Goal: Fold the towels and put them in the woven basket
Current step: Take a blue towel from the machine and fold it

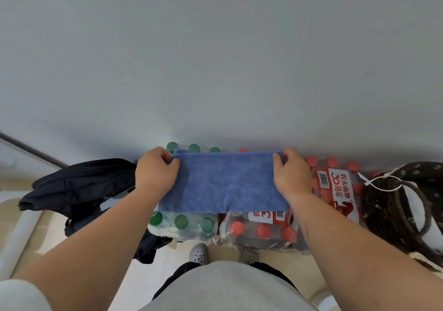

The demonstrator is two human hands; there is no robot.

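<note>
The blue towel (223,186) is soft, napped terry, a broad rectangle stretched flat between your hands, with a second layer showing along its far edge. Your left hand (155,169) pinches the far left corner, thumb on top and fingers curled behind; your right hand (291,174) pinches the far right corner the same way. The towel's near edge drapes over shrink-wrapped bottle packs below your wrists: glossy film over round green caps (181,221) under your left forearm, red caps (262,231) under your right. Outside your left hand lies a limp dark cloth (79,186). Outside your right hand sits the woven basket (383,205), dark brown and ropy.
</note>
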